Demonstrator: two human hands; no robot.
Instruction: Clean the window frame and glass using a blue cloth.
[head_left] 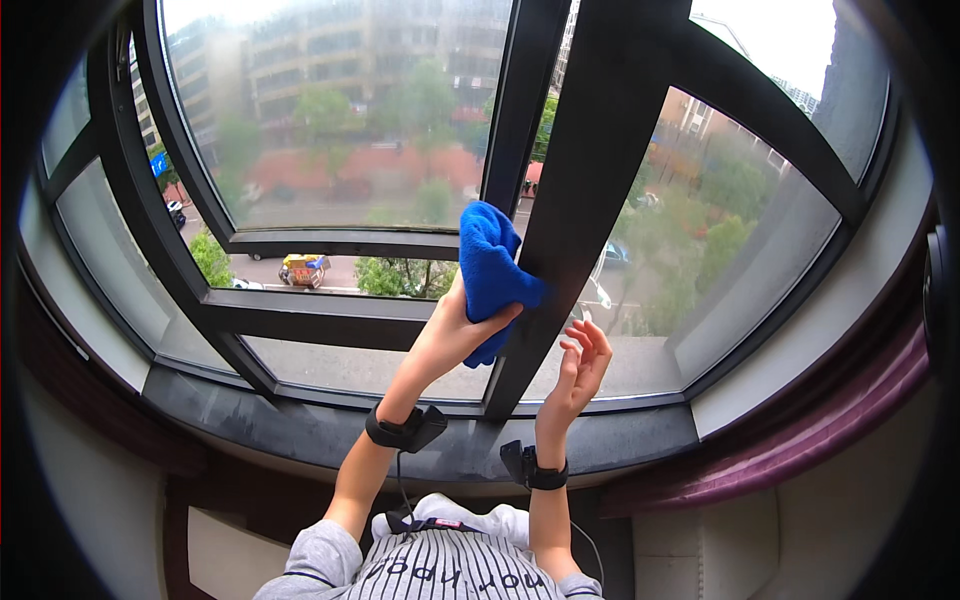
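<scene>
My left hand grips a blue cloth and presses it against the left side of a dark vertical window frame post. My right hand is raised just right of the post's lower part, fingers apart and loosely curled, holding nothing. Both wrists wear black bands. The cloth covers my left fingertips.
Dark window frames divide several glass panes; a horizontal bar runs left of the cloth. A dark stone sill lies below the window. A purple curtain hangs at the right. Outside are a street, trees and buildings far below.
</scene>
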